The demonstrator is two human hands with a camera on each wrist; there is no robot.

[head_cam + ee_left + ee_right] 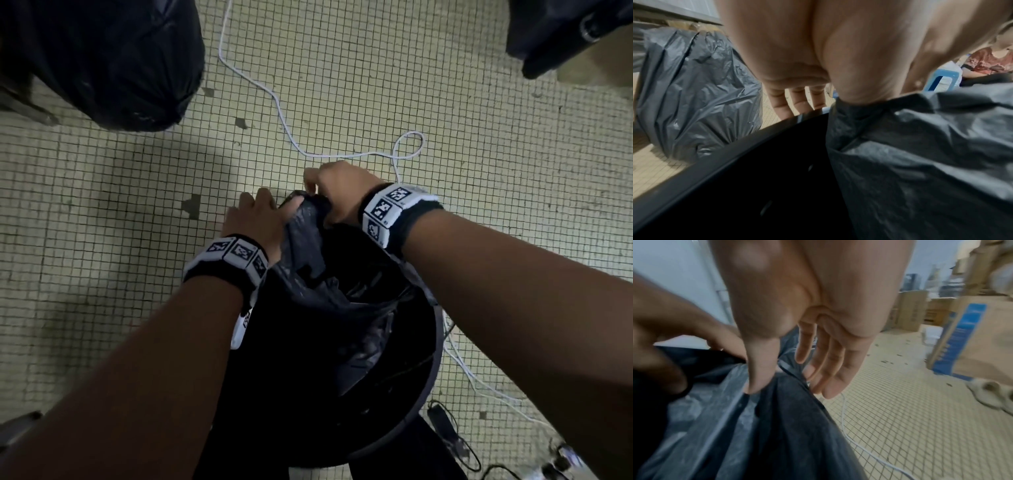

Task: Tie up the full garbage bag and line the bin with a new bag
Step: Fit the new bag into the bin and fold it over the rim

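Pinching the far edge of the new bag (310, 219) were both hands, at 12 o'clock of the bin (430, 363). Left hand (255, 219) had its thumb clamped on the black plastic; in the left wrist view three fingers (782, 105) hung straight down outside the rim. Right hand (337, 190) pinched the plastic with its thumb too; in the right wrist view the other fingers (830, 363) were extended past the rim, so the grip was thumb against film. New bag hung loose and crumpled inside the bin, not spread over the rim. Full garbage bag (109, 61) sat on the floor at 10 o'clock of the bin, well apart; cannot tell if tied.

Writing: wristbands (394, 212) carried black-and-white square marker codes, no readable text. Cardboard box (962, 337) at 2 o'clock in the right wrist view had a blue printed panel, text too blurred to read.

Floor (479, 137) was small pale square mosaic tile, dark grout, several chipped tiles. White cable (284, 120) snaked across it at 12 o'clock with a loop near the right wrist. More stacked boxes stood further back. Blue stool (941, 76) showed in the left wrist view.
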